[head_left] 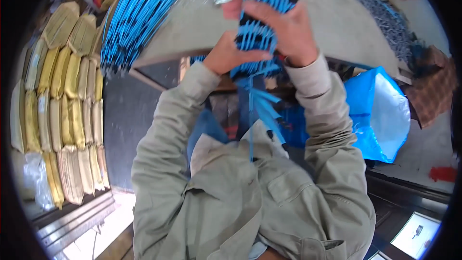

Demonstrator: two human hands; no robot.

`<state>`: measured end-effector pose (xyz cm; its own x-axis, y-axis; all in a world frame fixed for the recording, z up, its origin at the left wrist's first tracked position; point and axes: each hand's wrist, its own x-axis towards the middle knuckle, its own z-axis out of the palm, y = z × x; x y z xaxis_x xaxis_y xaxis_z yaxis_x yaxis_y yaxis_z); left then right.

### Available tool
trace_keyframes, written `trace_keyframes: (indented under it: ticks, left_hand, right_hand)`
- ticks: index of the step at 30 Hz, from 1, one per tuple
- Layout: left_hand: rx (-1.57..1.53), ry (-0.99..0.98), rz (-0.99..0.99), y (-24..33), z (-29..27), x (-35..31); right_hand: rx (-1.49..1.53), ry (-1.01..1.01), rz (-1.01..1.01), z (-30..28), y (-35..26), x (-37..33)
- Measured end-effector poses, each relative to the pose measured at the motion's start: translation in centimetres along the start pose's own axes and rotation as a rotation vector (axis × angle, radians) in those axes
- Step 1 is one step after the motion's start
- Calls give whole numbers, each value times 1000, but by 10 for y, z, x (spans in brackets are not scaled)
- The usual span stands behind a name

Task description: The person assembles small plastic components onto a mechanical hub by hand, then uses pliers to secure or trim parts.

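Obs.: the person stands at the near edge of the grey desk and holds a bundle of blue-and-black strips up over it. All positions below are given relative to that bundle.

Right hand: laid over the bundle's right flank, fingers curled across its front and clamped on it.

Left hand: under the bundle's lower left end, fingers closed around the strips where they narrow. Both hands touch the bundle.

Below the bundle, loose blue strip ends hang down in front of the person's beige jacket (one thin strand reaches well down the chest).

Left of the bundle: a larger fanned stack of blue strips lies on the desk's left corner, overhanging its edge.

Far left: rows of yellowish wrapped packets, stacked upright side by side.

Right and below: a blue plastic bag, mouth open, pale lining visible, beside the desk.

Beyond the bundle, right: a dark grey heap runs along the desk's far side; its make-up is too blurred to tell.
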<state>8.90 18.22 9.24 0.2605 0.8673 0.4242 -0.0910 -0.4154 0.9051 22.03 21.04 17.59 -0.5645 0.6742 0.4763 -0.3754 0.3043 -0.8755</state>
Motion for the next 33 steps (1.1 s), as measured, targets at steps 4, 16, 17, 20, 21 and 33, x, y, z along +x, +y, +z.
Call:
trace_keyframes:
  ticks: [4,16,17,20,21,33]
  left_hand:
    - [94,59,-224,-18,-6,-3]
    - [-150,185,-827,-189,36,-182]
    - [-162,177,-910,-205,41,-186]
    - [-182,204,-912,-259,21,-206]
    - [-206,222,-925,-266,15,-214]
    - [-339,127,-505,-108,53,-130]
  right_hand:
    - [119,1,13,-10,22,2]
    - [452,240,606,5,213,-151]
    - [605,275,651,-7,238,-164]
    - [772,289,718,-4,265,-140]
    - [771,308,766,2,272,-134]
    - [351,122,520,9,85,-110]
